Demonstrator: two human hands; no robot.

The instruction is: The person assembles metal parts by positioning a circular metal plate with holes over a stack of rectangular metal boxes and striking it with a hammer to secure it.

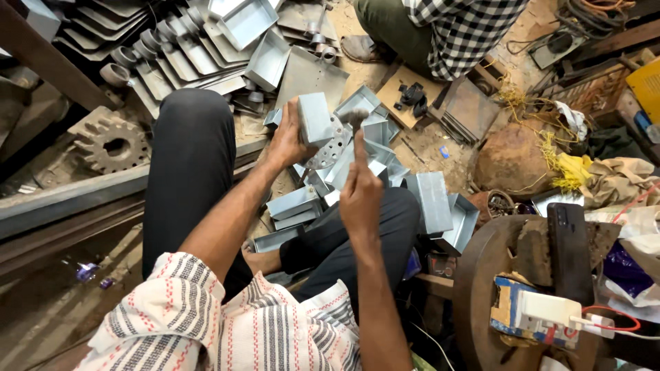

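My left hand (287,137) gripped a small sheet-metal box (315,118), fingers and thumb wrapped round its side, and held it above a perforated round metal plate (328,148) near my knees. My right hand (360,196) was closed in a fist round the handle of a hammer (356,120), whose blurred head stood just beside the box's right edge; I could not tell whether head and box touched.

Below my hands a heap of similar open metal trays (375,134) lay on the floor, tipped every way and overlapping. As far as I could see, they held nothing. Two deeper grey trays (440,206) leaned against my right thigh, one nested partly in the other, also empty. A few flat folded pieces (292,206) lay between my legs.

Farther off, to the upper left, more trays and bent sheet-metal blanks (199,48) were stacked in overlapping rows, with short pipe rings among them. A rusty gear wheel (110,143) lay on the floor at left.

Opposite me another person in a checked shirt (467,27) crouched, a stack of dark metal sheets (467,106) in front of them.

At right a round rusty worktop (481,268) carried a dark phone (569,251) and a white charger plug (546,309) on a small carton.
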